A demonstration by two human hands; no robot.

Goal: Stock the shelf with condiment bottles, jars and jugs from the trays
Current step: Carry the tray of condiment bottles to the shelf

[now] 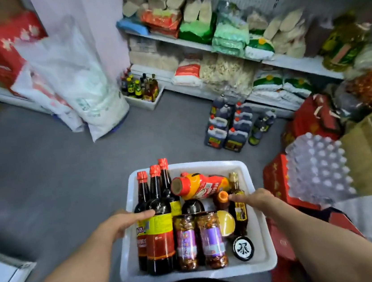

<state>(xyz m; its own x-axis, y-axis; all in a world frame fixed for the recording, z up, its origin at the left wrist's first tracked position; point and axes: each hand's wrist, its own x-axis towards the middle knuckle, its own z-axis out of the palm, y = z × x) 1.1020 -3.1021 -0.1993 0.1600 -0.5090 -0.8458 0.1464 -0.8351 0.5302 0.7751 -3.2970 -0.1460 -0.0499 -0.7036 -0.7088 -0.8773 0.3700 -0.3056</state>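
Note:
I hold a white tray (198,274) at waist height over the floor. My left hand (123,224) grips its left side, thumb over the rim. On the right side, my right hand (255,199) grips the rim the same way. In the tray stand three dark sauce bottles (159,216) with red caps and two purple-labelled jars (199,241). An orange and red bottle (201,186) lies across the back. A slim dark bottle (238,204) and a black-lidded jar (243,248) stand at the right.
A shelf (292,63) packed with bags runs along the back right. On the floor below it sit a second white tray of bottles (146,103) and several dark jugs (228,131). Sacks (75,84) lean at left; red boxes (275,181) and a water-bottle pack (317,169) crowd the right.

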